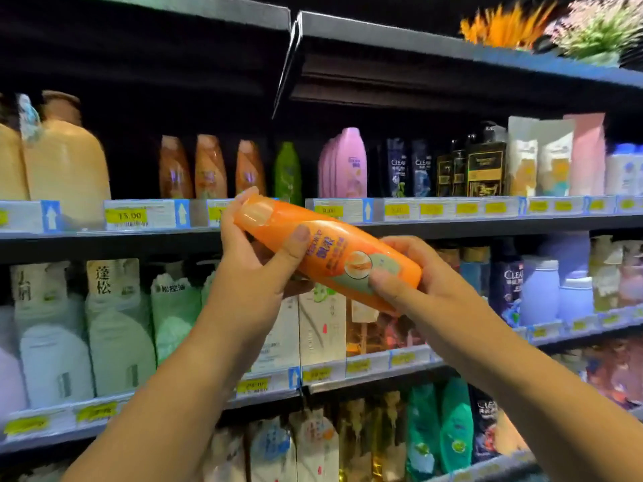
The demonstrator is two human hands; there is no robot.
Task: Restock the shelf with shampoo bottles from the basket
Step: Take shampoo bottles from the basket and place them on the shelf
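Observation:
An orange shampoo bottle (323,252) lies tilted in front of the shelves, cap end up to the left, held by both hands. My left hand (257,269) grips its cap end, thumb across the front. My right hand (414,276) grips its base end, thumb on the label. Behind the bottle, on the upper shelf (452,224), three matching orange-brown bottles (210,167) stand in a row, with a green bottle (288,173) to their right. The basket is not in view.
Large peach bottles (66,161) stand at the left of the upper shelf; pink bottles (349,165), dark bottles (398,168) and refill pouches (553,158) to the right. Lower shelves are packed with pouches and bottles. Artificial plants (556,26) sit on the top shelf.

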